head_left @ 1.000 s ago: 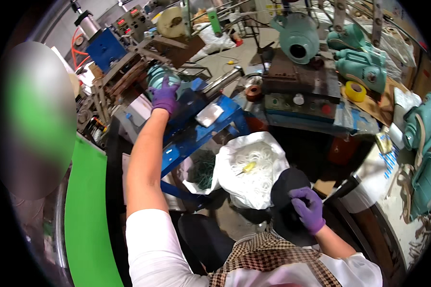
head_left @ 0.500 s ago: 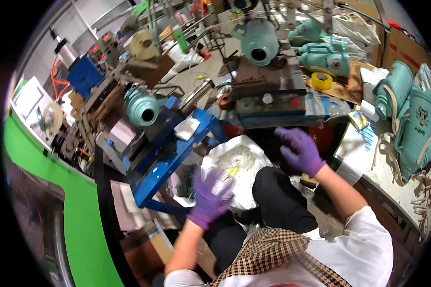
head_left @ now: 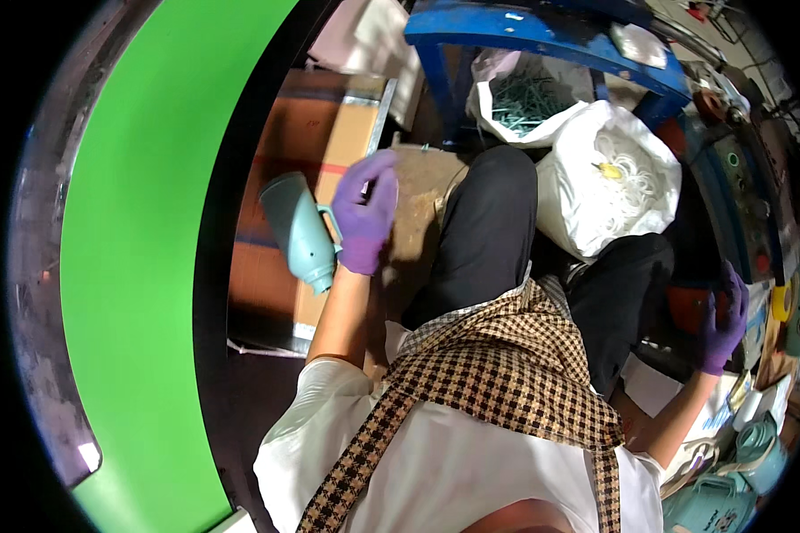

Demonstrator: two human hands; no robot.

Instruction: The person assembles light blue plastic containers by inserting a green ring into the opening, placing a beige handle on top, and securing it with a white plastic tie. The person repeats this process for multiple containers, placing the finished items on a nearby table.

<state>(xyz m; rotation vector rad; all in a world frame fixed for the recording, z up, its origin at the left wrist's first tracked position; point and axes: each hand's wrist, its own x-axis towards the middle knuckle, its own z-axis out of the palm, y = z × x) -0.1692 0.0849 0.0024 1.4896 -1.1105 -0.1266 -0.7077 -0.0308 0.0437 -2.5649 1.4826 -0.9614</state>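
My left hand (head_left: 364,213), in a purple glove, is beside a teal plastic kettle shell (head_left: 307,235). Its fingers are curved with the thumb apart, and nothing shows between them. The shell lies tilted on a brown cardboard box (head_left: 267,284), its handle towards my hand; whether the hand touches the handle I cannot tell. My right hand (head_left: 724,322), gloved in purple too, is held out at the right with fingers stretched, holding nothing. Between my knees and the blue stand is a white sack (head_left: 564,209) of white rings, with a small yellow-handled thing (head_left: 608,171) on top.
A green surface with a black edge (head_left: 142,266) runs along my left. Ahead is a blue metal stand (head_left: 507,31), with a bag of thin green pieces (head_left: 524,102) beneath it. At the right are a machine (head_left: 742,191), yellow tape (head_left: 780,302) and more teal shells (head_left: 711,506).
The view has swung to the left and down. My left hand has gone from near the white sack to beside the teal shell. My right hand stays out at the right, empty.
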